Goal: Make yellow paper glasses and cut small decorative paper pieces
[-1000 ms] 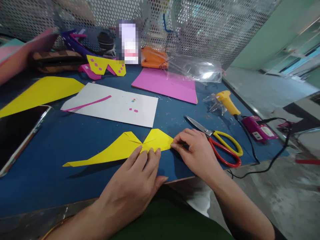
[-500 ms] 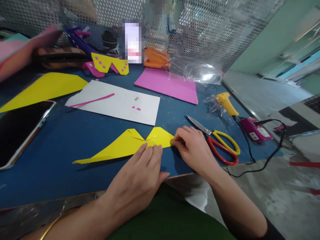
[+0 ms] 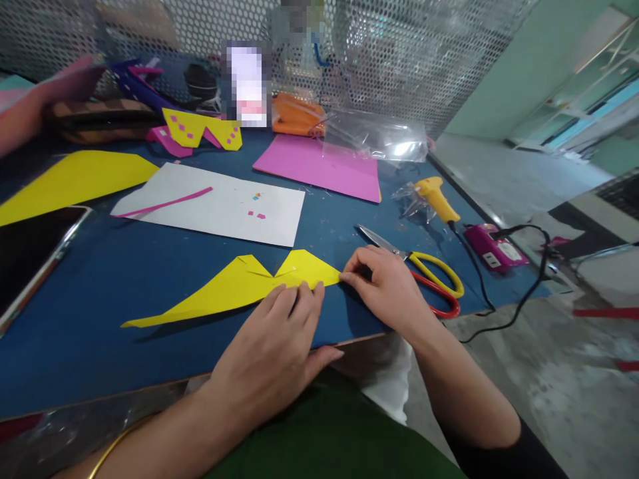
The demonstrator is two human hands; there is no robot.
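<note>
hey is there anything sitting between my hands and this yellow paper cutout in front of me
Nothing visible is. Your left hand has its fingertips on the near edge of the yellow cutout, and your right hand pinches its right tip. The scissors lie past the right hand, partly hidden by it.

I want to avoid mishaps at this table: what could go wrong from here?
The yellow paper cutout could crease or tear, since the right hand pinches one tip while the left hand's fingers rest on its near edge. The scissors lie close beside the right hand and might get bumped. The black cable from the purple box loops past the table and could snag.
</note>
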